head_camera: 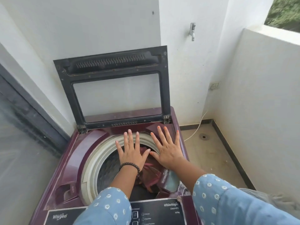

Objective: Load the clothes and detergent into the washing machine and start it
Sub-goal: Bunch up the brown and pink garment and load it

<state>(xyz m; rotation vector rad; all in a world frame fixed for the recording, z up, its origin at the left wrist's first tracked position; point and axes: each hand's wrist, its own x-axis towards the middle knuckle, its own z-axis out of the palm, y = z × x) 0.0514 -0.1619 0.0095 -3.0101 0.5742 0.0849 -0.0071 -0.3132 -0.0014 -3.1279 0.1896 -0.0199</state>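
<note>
A maroon top-loading washing machine [78, 161] fills a white-walled corner, its glossy plastic top scuffed and dusty. Its lid [113, 88], a dark rectangular frame around a clear pane, stands raised on hinges at the machine's back edge, long side running left to right, with a wavy ribbed strip near its upper end. The round drum opening [90, 166] is ringed by a cream plastic collar, and the mouth faces straight up. Reddish-pink clothes [151, 174] lie crumpled inside the drum, toward its right side. Along the machine's front edge runs a dark control panel [162, 211] reading "Whirlpool" at the left and "WhiteMagic" at the right; the smaller print is too blurred to read.

Both hands hover flat over the drum, palms down, fingertips aimed at the back edge. The left hand [132, 153] has its fingers straight and spread apart, a dark beaded bracelet [129, 166] at the wrist. The right hand [168, 151] is likewise splayed, nails painted orange, holding nothing. Blue sleeves [224, 200] carry white ring dots.

On the wall hang a metal tap [192, 31] and a socket [214, 85].
</note>
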